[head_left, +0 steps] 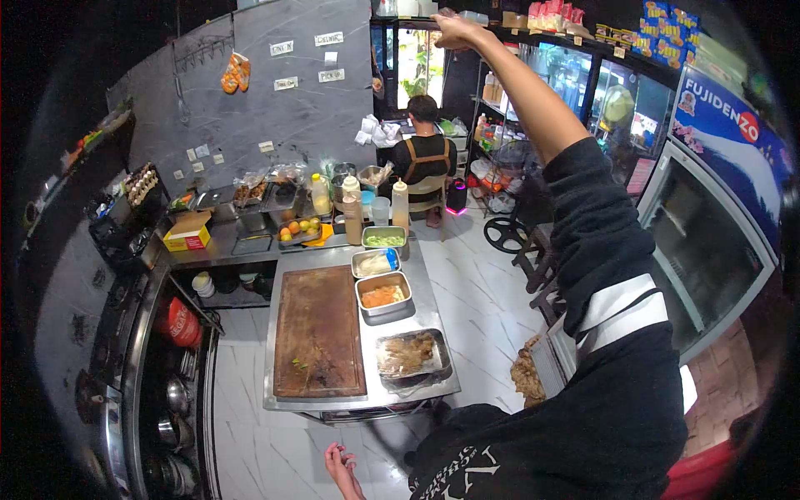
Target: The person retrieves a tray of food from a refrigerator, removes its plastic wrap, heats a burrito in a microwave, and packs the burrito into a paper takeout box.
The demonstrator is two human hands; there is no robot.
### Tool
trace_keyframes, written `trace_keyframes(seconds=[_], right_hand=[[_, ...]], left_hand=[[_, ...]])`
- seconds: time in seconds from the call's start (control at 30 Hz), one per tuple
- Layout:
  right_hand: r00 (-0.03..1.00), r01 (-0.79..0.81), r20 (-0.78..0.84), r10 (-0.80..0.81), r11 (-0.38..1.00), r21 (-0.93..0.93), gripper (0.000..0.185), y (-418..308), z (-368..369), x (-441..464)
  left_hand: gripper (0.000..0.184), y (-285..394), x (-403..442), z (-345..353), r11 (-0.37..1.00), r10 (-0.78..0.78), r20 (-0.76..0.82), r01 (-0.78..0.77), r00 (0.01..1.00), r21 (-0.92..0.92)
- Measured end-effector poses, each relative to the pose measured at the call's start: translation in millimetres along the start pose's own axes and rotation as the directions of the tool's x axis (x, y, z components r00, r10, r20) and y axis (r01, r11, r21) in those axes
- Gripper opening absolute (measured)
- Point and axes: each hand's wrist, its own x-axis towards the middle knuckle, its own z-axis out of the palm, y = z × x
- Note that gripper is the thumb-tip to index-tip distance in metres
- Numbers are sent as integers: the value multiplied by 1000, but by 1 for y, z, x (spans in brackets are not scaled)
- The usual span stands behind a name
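Our right hand (457, 32) stretches up to the high shelf (546, 36), beside a clear container (476, 16) that sits up there; we cannot tell whether the fingers grip it. Our left hand (340, 468) hangs low before the counter (423, 314), fingers loosely curled and slightly apart. On the counter we see a board (318, 333), with a tray (442, 357) of brown food to its right. A person (424, 157) sits beyond.
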Motion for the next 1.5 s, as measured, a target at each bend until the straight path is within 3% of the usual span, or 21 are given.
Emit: trace_keyframes(seconds=[0.13,0.37,0.57,0.77,0.9,1.0,1.1,1.13,1.23,1.5], right_hand=[[996,18,-88,-23,999,-50,61,7,13,1],[989,-95,112,93,995,16,76,-17,-14,-45],[999,-46,18,47,996,-73,77,-17,4,-55],[989,-80,122,79,997,3,77,-30,-8,-72],[996,-89,16,90,995,-48,75,-23,-7,-61],[993,-109,49,109,994,1,76,-21,-16,-57],[997,-82,-8,81,993,-82,77,-32,-27,-62],[989,-113,100,110,993,26,79,-32,-34,-65],[997,-76,3,76,996,-44,81,-24,-27,-52],[998,-52,-27,51,998,-35,86,-13,-30,-44]], left_hand=[[21,1,-3,-3,1000,0,-12,0,1000,25],[21,8,-8,8,999,-29,-28,30,999,41],[23,7,-19,8,998,-35,-14,36,999,59],[22,3,-32,-9,997,-44,-42,47,998,64],[21,-1,-39,-28,997,-60,-93,63,994,33],[44,-10,-36,-50,990,-140,-95,142,986,11],[43,-12,-39,-56,992,-124,-96,122,988,-21],[43,-12,-42,-58,994,-113,-101,111,988,-23],[41,-15,-45,-55,997,-73,-113,70,991,-29],[36,-24,-30,-49,999,-50,-85,52,995,14]])
